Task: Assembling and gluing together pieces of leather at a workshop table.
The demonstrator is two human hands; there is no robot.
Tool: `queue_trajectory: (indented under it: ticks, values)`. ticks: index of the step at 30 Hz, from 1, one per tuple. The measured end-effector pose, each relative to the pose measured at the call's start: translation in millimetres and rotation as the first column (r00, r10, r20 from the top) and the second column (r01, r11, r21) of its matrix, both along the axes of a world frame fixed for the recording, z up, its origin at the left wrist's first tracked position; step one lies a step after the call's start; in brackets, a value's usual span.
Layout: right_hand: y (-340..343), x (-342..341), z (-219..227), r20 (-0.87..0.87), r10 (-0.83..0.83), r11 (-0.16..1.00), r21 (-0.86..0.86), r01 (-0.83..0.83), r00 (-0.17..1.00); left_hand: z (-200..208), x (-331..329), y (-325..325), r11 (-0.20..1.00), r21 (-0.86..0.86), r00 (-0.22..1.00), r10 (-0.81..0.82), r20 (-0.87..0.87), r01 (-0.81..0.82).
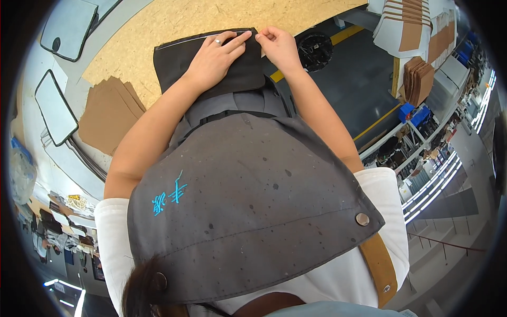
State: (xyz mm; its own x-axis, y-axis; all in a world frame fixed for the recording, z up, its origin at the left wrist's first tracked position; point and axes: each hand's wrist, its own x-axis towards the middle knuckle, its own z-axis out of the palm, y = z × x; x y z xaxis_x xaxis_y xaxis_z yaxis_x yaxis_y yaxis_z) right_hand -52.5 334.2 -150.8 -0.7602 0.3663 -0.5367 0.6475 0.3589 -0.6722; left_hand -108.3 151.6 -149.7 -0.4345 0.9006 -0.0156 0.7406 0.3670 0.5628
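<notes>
A black flat piece of fabric or leather [174, 66] lies at the edge of the wooden board table, its near part reaching over my lap. Along its far edge runs a thin white line. My left hand [214, 59] rests flat on it with fingers spread, a ring on one finger and the fingertips close to the far right corner. Just beside that corner, my right hand [278, 48] is closed in a pinch. Whatever sits between its fingertips is too small or hidden to make out.
On the left, brown sheets [108, 113] lie stacked near black-edged white panels [55, 108]. The wooden board table [142, 34] stretches ahead. Beyond my right arm are a round black object [315, 52] low down, brown stacked pieces [418, 80] and a pale rail [417, 134].
</notes>
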Motion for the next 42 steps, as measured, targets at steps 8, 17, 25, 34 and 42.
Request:
queue_trajectory:
  ticks: [8, 17, 25, 34, 42]
  values:
    - [3, -5, 2, 0.093, 0.082, 0.991, 0.098, -0.091, 0.992, 14, 9, 13, 0.979, -0.199, 0.990, -0.076, -0.121, 0.051]
    - [15, 20, 19, -0.249, 0.454, 0.832, 0.461, -0.308, 0.855, 4, 14, 10, 0.963, -0.260, 0.971, -0.123, -0.204, 0.067]
    - [22, 22, 14, -0.101, 0.654, 0.626, 0.629, -0.461, 0.750, 8, 13, 8, 0.961, -0.272, 0.971, -0.117, -0.207, 0.058]
    - [-7, 29, 28, -0.262, 0.669, 0.680, 0.594, -0.430, 0.696, 1, 14, 3, 0.988, -0.151, 0.998, 0.003, -0.064, -0.013]
    - [-6, 32, 33, 0.017, 0.784, 0.429, 0.709, -0.561, 0.621, 4, 14, -10, 0.993, -0.080, 0.994, 0.093, 0.049, -0.089]
